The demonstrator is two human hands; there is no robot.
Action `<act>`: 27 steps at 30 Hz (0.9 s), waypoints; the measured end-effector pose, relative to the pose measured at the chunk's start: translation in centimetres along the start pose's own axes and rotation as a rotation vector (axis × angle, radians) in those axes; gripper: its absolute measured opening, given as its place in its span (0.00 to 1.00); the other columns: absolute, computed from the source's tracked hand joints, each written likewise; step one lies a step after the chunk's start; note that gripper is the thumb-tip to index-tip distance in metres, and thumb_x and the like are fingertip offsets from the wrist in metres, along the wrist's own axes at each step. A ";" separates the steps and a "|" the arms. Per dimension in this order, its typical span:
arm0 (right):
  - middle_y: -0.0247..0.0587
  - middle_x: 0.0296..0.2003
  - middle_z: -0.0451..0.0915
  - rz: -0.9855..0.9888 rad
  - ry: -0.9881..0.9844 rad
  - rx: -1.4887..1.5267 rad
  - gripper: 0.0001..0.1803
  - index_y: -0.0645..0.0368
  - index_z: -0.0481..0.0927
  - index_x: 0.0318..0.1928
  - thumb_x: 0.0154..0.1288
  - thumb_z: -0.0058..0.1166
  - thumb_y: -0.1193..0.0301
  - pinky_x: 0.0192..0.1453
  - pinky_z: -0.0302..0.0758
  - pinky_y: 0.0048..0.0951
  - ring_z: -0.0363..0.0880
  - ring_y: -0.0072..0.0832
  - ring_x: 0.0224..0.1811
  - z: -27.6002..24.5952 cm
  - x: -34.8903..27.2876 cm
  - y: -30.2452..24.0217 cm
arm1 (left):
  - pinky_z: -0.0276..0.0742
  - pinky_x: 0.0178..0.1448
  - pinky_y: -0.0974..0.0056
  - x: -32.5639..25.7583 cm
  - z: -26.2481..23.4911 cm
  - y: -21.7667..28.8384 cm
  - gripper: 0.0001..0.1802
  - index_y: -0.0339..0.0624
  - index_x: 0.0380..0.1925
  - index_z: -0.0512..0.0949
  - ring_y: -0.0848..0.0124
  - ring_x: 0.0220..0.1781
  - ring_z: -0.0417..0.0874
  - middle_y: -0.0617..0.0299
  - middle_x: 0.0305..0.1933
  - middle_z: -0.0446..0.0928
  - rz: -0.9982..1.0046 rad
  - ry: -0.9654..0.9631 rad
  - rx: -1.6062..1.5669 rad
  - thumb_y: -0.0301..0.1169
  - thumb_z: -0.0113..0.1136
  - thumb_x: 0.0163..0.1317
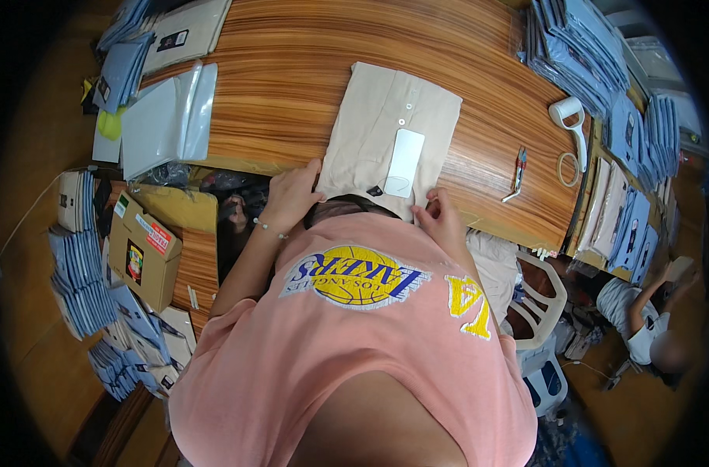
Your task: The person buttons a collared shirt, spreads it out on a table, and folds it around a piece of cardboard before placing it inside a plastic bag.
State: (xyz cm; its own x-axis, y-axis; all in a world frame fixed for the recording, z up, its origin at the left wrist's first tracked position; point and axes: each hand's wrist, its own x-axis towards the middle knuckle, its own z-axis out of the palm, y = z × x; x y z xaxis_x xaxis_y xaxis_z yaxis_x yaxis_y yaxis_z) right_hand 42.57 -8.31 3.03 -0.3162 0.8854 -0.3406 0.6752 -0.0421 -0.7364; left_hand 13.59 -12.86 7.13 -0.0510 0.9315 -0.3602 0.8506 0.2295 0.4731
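Observation:
A folded beige shirt (364,117) with a row of white buttons lies on the wooden table, its near end at the table's front edge against my body. On top of it rests a white card-like piece (406,156), and a small dark label shows beside this. My left hand (293,191) grips the shirt's near left corner, with a beaded bracelet on the wrist. At the near right corner, the bent fingers of my right hand (441,218) pinch the shirt's edge. The fingertips are partly hidden by the cloth.
Clear plastic bags (163,117) lie at the table's left. On the right are a white-handled roller (570,117), a small cutting tool (519,170) and a tape ring (568,169). Stacks of bagged blue shirts (576,54) border the table. A cardboard box (140,251) stands left; another person sits far right.

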 end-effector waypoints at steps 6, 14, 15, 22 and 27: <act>0.46 0.30 0.72 -0.475 0.206 -0.118 0.10 0.63 0.75 0.37 0.53 0.54 0.79 0.38 0.69 0.36 0.71 0.41 0.34 -2.3 4.2 -1.2 | 0.70 0.45 0.59 4.3 2.4 5.3 0.26 0.41 0.45 0.70 0.57 0.43 0.73 0.53 0.38 0.72 0.666 0.167 -0.195 0.38 0.66 0.46; 0.41 0.28 0.71 -0.311 0.155 0.080 0.11 0.63 0.76 0.41 0.55 0.52 0.81 0.33 0.70 0.26 0.71 0.28 0.30 -3.4 6.2 -3.6 | 0.69 0.52 0.56 6.1 6.6 7.8 0.29 0.37 0.48 0.67 0.53 0.49 0.69 0.49 0.46 0.66 0.370 0.248 -0.103 0.33 0.64 0.44; 0.40 0.28 0.71 -0.294 0.152 0.104 0.12 0.63 0.76 0.42 0.56 0.52 0.81 0.33 0.69 0.24 0.71 0.25 0.30 -3.3 6.4 -3.2 | 0.70 0.51 0.56 5.9 6.5 7.5 0.28 0.36 0.48 0.66 0.52 0.47 0.70 0.49 0.46 0.67 0.376 0.274 -0.140 0.30 0.62 0.45; 0.33 0.31 0.75 -0.175 0.115 0.758 0.16 0.64 0.73 0.48 0.57 0.53 0.81 0.29 0.69 0.18 0.71 0.16 0.28 -1.4 8.9 -4.8 | 0.74 0.44 0.72 5.5 4.3 5.2 0.19 0.35 0.50 0.64 0.75 0.46 0.76 0.57 0.44 0.73 0.093 -0.073 -1.180 0.13 0.41 0.58; 0.32 0.26 0.77 -0.070 -0.296 0.572 0.12 0.63 0.74 0.45 0.60 0.53 0.78 0.28 0.70 0.19 0.72 0.17 0.24 -3.6 10.9 -4.0 | 0.75 0.43 0.69 5.6 7.3 5.1 0.21 0.35 0.55 0.64 0.73 0.44 0.77 0.56 0.43 0.75 0.236 -0.070 -1.292 0.19 0.51 0.60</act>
State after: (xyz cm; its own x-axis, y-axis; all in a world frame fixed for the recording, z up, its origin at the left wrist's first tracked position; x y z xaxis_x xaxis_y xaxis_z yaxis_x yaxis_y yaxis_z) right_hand 38.82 3.13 4.40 -0.5724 0.7332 -0.3670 0.2104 -0.3013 -0.9300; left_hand 21.49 -8.53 1.71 0.0890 0.9786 -0.1857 -0.2775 0.2034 0.9389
